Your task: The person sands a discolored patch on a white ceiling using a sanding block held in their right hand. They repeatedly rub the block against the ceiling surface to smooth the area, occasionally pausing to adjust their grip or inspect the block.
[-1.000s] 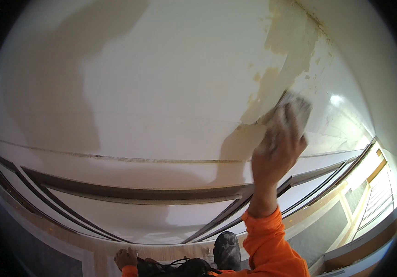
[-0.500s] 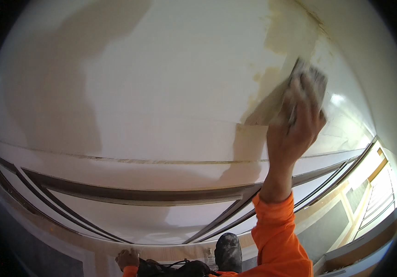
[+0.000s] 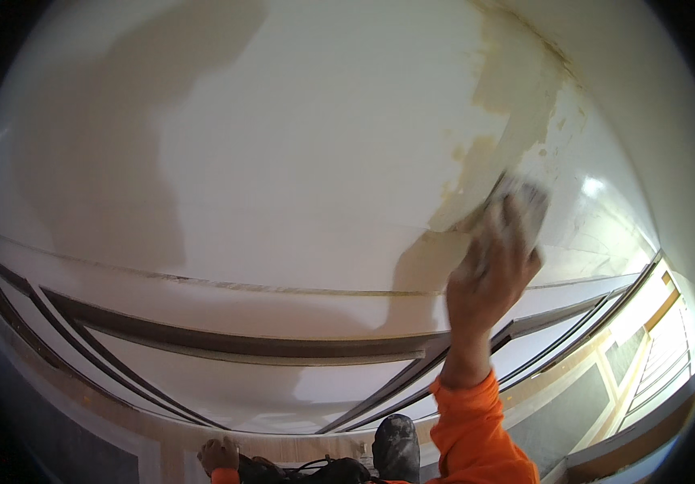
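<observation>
My right hand (image 3: 493, 278) reaches up to a white wall (image 3: 307, 177) and presses a flat, wide grey scraper (image 3: 527, 202) against it. Whitish residue covers the blade, which is smeared by motion; its handle is hidden in my fingers. Around the blade runs a yellowish-brown patch (image 3: 497, 85) with ragged edges, a paler greyish strip along it. Low at the left, my left hand (image 3: 218, 454) hangs beside my body with its fingers curled. Whatever it may hold cannot be made out.
Below a rough horizontal seam, dark brown trim strips (image 3: 242, 339) frame the lower wall. My dusty dark shoe (image 3: 397, 448) stands on the floor near the wall. Grey and wood-coloured floor areas (image 3: 561, 411) lie to the right, beside a bright opening. Shadows fall across the wall.
My right hand and the scraper have moved down and slightly left along the wall. More of the brown patch and its pale strip shows above the blade. My left hand stays low.
</observation>
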`<state>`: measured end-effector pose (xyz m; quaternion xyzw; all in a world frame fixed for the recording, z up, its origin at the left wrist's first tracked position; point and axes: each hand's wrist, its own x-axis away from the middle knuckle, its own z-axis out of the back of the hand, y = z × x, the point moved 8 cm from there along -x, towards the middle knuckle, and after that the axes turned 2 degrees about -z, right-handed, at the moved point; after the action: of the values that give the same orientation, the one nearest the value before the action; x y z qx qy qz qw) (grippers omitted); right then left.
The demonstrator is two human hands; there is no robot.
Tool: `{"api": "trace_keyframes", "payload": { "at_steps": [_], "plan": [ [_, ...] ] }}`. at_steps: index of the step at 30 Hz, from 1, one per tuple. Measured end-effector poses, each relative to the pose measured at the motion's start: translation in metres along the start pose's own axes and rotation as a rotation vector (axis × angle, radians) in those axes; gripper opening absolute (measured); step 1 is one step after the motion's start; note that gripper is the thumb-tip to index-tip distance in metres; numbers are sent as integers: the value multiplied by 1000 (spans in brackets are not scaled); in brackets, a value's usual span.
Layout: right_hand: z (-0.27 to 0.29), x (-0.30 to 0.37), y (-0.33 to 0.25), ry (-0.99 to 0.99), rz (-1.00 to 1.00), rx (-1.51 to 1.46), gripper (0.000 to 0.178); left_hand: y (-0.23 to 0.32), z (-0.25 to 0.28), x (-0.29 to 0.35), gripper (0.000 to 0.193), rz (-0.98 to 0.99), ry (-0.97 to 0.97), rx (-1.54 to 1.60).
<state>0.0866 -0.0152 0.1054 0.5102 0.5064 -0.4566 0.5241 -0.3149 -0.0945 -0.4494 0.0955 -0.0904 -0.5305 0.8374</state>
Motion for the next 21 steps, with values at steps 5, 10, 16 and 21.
{"api": "trace_keyframes", "payload": {
  "at_steps": [5, 10, 16, 21],
  "plan": [
    [0, -49, -2, 46, -2, -59, 39, 3, -8, 0, 48, 7, -9, -33],
    [0, 5, -11, 16, -37, -71, 39, -9, -18, -2, 48, 26, -90, -15],
    [4, -51, -5, 103, -55, -77, 35, -9, -25, -2, 47, -47, -90, -50],
    [-3, 5, -13, 25, -43, -68, 35, -5, -2, 4, 51, -51, -58, -21]
  ]
}}
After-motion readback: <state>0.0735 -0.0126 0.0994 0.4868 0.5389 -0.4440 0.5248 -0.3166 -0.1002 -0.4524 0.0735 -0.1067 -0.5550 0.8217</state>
